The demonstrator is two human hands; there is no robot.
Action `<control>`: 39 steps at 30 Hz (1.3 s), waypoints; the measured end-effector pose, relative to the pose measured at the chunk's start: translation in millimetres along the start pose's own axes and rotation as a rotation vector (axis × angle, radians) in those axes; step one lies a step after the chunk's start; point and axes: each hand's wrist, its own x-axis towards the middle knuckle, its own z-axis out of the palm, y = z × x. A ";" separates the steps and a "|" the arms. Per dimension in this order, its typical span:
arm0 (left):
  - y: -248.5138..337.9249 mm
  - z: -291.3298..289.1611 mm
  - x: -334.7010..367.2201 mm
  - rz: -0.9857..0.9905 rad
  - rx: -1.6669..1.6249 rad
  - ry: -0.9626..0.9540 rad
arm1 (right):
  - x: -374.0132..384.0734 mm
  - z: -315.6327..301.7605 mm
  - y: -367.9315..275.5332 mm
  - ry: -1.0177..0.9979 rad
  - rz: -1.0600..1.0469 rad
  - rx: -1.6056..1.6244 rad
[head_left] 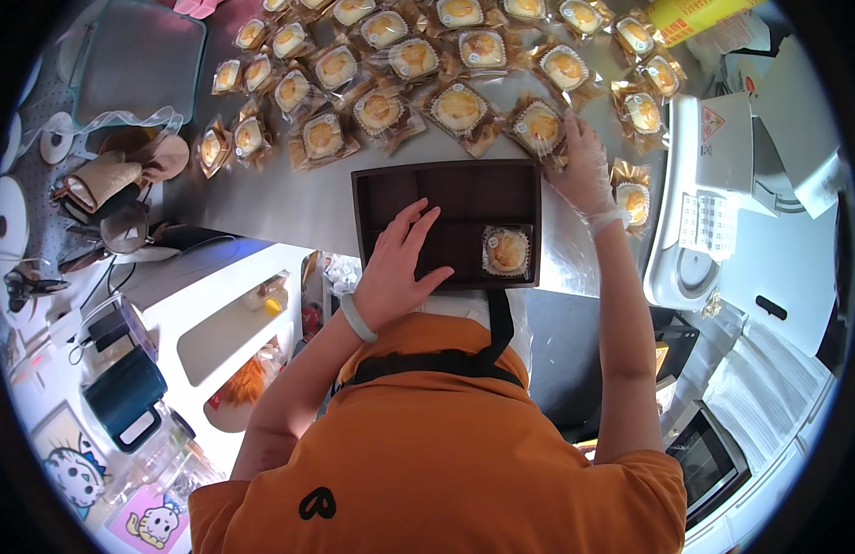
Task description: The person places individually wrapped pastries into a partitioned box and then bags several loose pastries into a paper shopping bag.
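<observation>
Brightly lit metal counter (279,196), pegboard (36,159), left hand (401,263) splayed over brown box (492,196), right hand (582,168) gripping wrapped tart (538,127)

Bright light, strong fisheye distortion

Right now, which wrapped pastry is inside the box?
The wrapped pastry in the near-right corner of the dark brown divided box, right of the left hand; every other one in view lies outside the box.
</observation>
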 end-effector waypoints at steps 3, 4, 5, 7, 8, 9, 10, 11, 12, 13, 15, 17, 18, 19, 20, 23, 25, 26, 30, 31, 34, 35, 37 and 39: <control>-4.0 -1.6 -2.6 0.019 -0.003 0.028 | -5.6 -4.0 3.7 0.004 0.014 0.056; -3.2 -2.1 -0.8 0.034 -0.006 0.038 | -8.3 -6.0 3.9 0.002 0.022 0.077; -2.1 -2.7 2.0 0.051 -0.010 0.047 | -11.2 -8.8 2.8 -0.013 0.076 0.100; 3.7 -3.8 14.7 0.100 -0.008 0.047 | -15.8 -17.5 0.6 -0.039 0.186 0.137; 6.2 -2.8 23.4 0.126 -0.008 0.046 | -19.4 -16.2 6.3 -0.029 0.239 0.353; 8.9 -1.0 33.4 0.157 -0.084 0.063 | -24.2 -13.1 16.7 -0.017 0.289 0.570; 10.9 1.6 44.5 0.186 -0.163 0.083 | -26.1 -14.3 19.5 -0.010 0.335 0.787; 13.6 4.7 55.7 0.215 -0.242 0.104 | -29.4 -17.8 20.7 -0.002 0.377 0.857; 15.7 10.1 66.0 0.110 -0.458 0.085 | -33.6 -24.0 17.0 0.002 0.419 0.930; 17.4 16.5 75.2 0.000 -0.671 0.066 | -38.1 -30.9 10.5 0.002 0.460 1.006; 23.1 17.6 92.5 -0.233 -0.990 0.002 | -48.4 -50.5 -16.4 0.007 0.453 0.975; 30.2 5.6 99.5 -0.424 -1.412 -0.177 | -63.3 -59.7 -37.7 0.014 0.360 0.906; 31.9 0.6 98.8 -0.524 -1.623 -0.271 | -69.1 -64.9 -48.6 0.001 0.222 0.768; 29.9 -2.2 96.8 -0.445 -1.676 -0.353 | -72.7 -71.3 -61.1 -0.012 0.087 0.632; 26.8 -2.5 91.3 -0.417 -1.627 -0.343 | -75.3 -79.0 -75.6 -0.023 -0.050 0.497; 18.8 -1.8 71.4 -0.365 -1.570 -0.277 | -80.5 -90.0 -111.5 -0.001 -0.032 0.438; 19.9 -7.2 59.1 -0.334 -1.523 -0.153 | -81.5 -98.7 -129.3 0.068 -0.068 0.256; 19.3 -9.7 54.7 -0.318 -1.498 -0.090 | -88.5 -95.4 -135.7 0.120 -0.016 0.265; 11.9 -12.0 42.2 -0.185 -1.331 0.154 | -96.0 -79.5 -169.1 0.213 0.096 0.405; 11.7 -11.9 40.9 -0.138 -1.242 0.217 | -94.1 -70.4 -173.5 0.192 0.099 0.438; 17.5 -13.0 36.6 -0.092 -1.003 0.404 | -85.3 -57.2 -187.5 0.147 0.201 0.691; 20.0 -12.9 34.9 -0.093 -0.927 0.464 | -83.2 -51.2 -189.6 0.139 0.251 0.806; 22.5 -8.3 29.9 -0.102 -0.853 0.495 | -81.9 -42.9 -191.9 0.117 0.348 0.953; 21.3 -3.9 23.9 -0.124 -0.813 0.509 | -82.5 -36.7 -193.3 0.092 0.446 1.017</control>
